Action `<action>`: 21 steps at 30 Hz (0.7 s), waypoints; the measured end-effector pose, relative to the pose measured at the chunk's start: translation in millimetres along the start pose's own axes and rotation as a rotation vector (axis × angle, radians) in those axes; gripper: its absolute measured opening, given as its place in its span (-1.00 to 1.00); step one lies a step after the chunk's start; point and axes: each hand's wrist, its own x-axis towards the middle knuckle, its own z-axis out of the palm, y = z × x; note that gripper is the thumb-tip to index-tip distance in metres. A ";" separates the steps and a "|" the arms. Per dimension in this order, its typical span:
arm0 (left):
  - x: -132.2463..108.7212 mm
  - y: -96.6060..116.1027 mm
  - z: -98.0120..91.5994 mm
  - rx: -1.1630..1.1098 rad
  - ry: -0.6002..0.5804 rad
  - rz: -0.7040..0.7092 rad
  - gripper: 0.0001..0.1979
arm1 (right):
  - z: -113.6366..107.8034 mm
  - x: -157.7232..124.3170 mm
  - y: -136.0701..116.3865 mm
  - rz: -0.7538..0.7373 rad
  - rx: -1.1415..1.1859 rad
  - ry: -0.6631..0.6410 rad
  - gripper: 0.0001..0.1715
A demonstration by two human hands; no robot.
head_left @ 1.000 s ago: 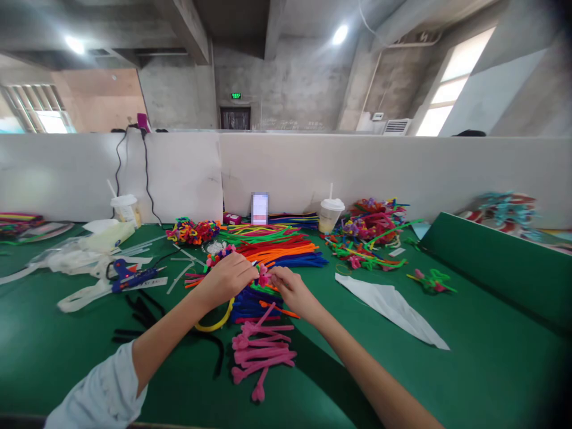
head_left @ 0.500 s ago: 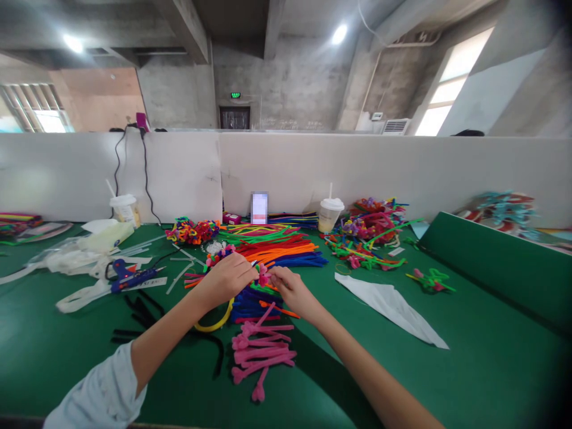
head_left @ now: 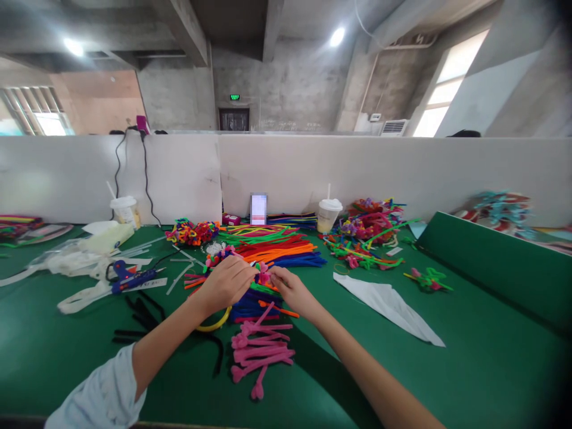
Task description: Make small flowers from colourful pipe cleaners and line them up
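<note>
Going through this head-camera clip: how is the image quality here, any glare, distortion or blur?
In the head view, the ceiling lamp and window blow out to white; the wide lens bows the white partition and the right corners fall dark; a pixelated patch hides an upright item; the left hand and right hand look reasonably sharp.

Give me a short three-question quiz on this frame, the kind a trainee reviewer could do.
1. Which is nearer the blue-and-black hot-glue gun: the left hand or the right hand?
2. True or false: the flat white triangular paper sheet lies left of the left hand on the green table top.
3. What colour are the bent fuzzy pipe cleaners heaped just below the hands, nearest the person? A green, B pink, C orange.

Key: 1 the left hand; 2 false, it lies right of the right hand; 3 B.
</note>
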 end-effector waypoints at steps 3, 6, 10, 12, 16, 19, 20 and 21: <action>2.6 -0.6 -0.2 0.002 0.016 0.024 -0.83 | 0.1 -0.3 -0.3 -0.006 0.000 0.003 -0.71; 3.0 -1.1 0.0 -0.001 0.011 0.022 -0.83 | 0.0 -0.4 -0.6 -0.005 -0.004 0.005 -0.70; 0.9 -1.3 1.3 -0.007 0.026 0.032 -0.84 | 0.1 -0.5 -0.2 0.004 -0.006 -0.001 -0.69; -0.1 -1.2 2.3 -0.009 0.026 0.031 -0.83 | 0.2 -0.6 -0.3 0.003 -0.003 -0.002 -0.69; -0.8 -0.5 3.6 -0.011 0.012 0.012 -0.81 | 0.1 -0.4 -1.9 0.006 -0.004 -0.011 -0.70; -0.9 0.5 4.2 -0.017 0.003 0.009 -0.81 | -0.1 0.0 -2.8 0.011 -0.006 -0.014 -0.72; -1.0 0.7 4.5 -0.023 0.006 0.003 -0.81 | -0.1 0.0 -2.9 0.012 -0.007 -0.015 -0.72; -1.0 1.0 4.8 -0.032 0.015 -0.008 -0.82 | -0.2 0.0 -2.8 0.014 -0.007 -0.016 -0.72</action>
